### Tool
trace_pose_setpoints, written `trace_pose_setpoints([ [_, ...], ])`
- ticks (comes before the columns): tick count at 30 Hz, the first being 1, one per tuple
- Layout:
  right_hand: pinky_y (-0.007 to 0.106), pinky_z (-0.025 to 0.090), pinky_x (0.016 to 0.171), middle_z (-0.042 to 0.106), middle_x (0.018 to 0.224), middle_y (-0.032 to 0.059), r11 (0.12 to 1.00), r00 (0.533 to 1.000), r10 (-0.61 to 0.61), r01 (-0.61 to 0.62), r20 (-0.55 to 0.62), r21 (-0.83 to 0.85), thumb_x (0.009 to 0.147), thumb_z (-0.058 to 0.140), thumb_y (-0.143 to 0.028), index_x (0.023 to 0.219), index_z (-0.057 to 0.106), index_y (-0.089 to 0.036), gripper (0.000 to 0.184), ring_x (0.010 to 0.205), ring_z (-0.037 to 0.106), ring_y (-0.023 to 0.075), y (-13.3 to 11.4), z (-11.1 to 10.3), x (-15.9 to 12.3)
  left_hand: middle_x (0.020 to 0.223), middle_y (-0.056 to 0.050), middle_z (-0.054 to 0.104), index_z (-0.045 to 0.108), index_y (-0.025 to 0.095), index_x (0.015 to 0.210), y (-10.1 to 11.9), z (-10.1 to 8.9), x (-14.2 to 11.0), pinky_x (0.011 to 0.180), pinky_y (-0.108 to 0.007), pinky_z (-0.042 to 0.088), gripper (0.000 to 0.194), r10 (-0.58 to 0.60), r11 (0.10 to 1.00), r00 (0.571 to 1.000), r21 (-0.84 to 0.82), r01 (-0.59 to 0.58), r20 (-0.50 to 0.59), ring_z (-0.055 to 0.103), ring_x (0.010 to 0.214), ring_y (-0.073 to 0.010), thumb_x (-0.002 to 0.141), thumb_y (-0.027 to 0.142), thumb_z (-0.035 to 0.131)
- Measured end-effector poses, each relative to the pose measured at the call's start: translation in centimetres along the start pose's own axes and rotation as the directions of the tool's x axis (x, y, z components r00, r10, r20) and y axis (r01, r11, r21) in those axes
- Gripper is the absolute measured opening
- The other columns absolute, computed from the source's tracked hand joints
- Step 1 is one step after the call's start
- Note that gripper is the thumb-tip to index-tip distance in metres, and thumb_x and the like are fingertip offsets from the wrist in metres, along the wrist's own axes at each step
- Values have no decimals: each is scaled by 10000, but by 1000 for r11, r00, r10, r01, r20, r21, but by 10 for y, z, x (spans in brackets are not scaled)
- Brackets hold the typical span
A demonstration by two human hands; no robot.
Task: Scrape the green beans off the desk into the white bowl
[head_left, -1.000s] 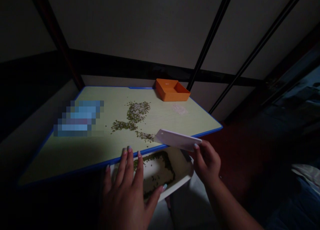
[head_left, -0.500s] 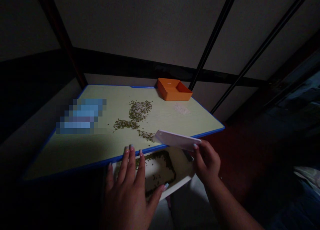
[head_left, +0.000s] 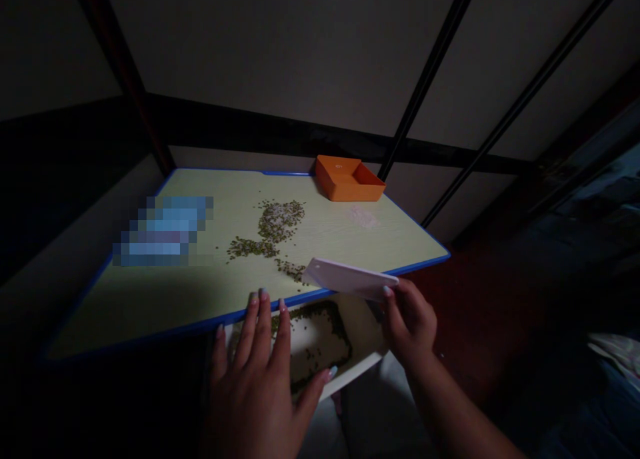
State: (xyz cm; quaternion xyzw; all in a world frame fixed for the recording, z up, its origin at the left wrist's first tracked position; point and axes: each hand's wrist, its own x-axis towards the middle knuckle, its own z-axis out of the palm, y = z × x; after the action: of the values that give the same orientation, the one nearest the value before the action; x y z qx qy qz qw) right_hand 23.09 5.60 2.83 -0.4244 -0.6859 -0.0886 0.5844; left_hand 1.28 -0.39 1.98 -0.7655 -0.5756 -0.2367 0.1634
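Observation:
My right hand (head_left: 411,322) pinches one end of a thin, flat white scraper (head_left: 350,278). Its far end touches the tabletop beside a small trail of green beans (head_left: 291,269). Spread fingers of my left hand (head_left: 267,372) lie over the table's near edge and the rim of a white tray (head_left: 345,382), nothing gripped in them. Held below the edge, the tray has more green beans (head_left: 340,322) gathered along its sides. On the tabletop, a larger pile of green beans (head_left: 275,226) is mixed with whitish grains, which are too small to name.
An open orange box (head_left: 353,186) stands at the table's back right corner. In front of it lies a thin patch of whitish grains (head_left: 364,216). A blurred blue item (head_left: 165,229) is at the left. The table's blue edge (head_left: 420,261) borders a dark floor.
My right hand and the scraper have shifted slightly left, toward the small bean trail. My left hand and the tray look unmoved.

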Motion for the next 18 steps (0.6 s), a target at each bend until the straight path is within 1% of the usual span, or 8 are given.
trace_pose_setpoints([
  [5,187,520,514,683,684,-6,1000,1000,17,-17,-1,7,932,553,-152,924,629,-218,101,544,652,123,-4,2,2,1515,-288,423,555,31,1328,-1,-1,-1,1055,-621,331,678,3,1000,1000,-2,-3,21,385,1432,-405,887,534,442],
  [9,179,494,491,678,660,-16,999,999,41,-41,-5,-6,918,567,-145,901,635,-217,100,510,630,113,-6,3,4,1511,-289,427,563,33,1314,-2,-1,-1,1040,-626,352,662,0,1000,1000,5,0,11,403,1421,-406,888,526,444],
  [12,185,503,506,694,672,-13,999,999,46,-46,-12,1,911,574,-145,898,644,-216,100,525,645,119,-4,4,3,1502,-292,439,565,34,1309,-1,0,-1,1027,-632,370,661,7,1000,1000,11,-7,10,418,1410,-411,885,526,441],
  [18,200,511,521,703,685,-12,996,996,91,-91,27,16,912,564,-157,897,643,-222,104,546,655,129,-4,7,4,1496,-287,450,562,40,1307,-1,0,-1,1028,-633,372,644,10,1000,1000,24,-10,-20,422,1407,-408,885,512,445],
])
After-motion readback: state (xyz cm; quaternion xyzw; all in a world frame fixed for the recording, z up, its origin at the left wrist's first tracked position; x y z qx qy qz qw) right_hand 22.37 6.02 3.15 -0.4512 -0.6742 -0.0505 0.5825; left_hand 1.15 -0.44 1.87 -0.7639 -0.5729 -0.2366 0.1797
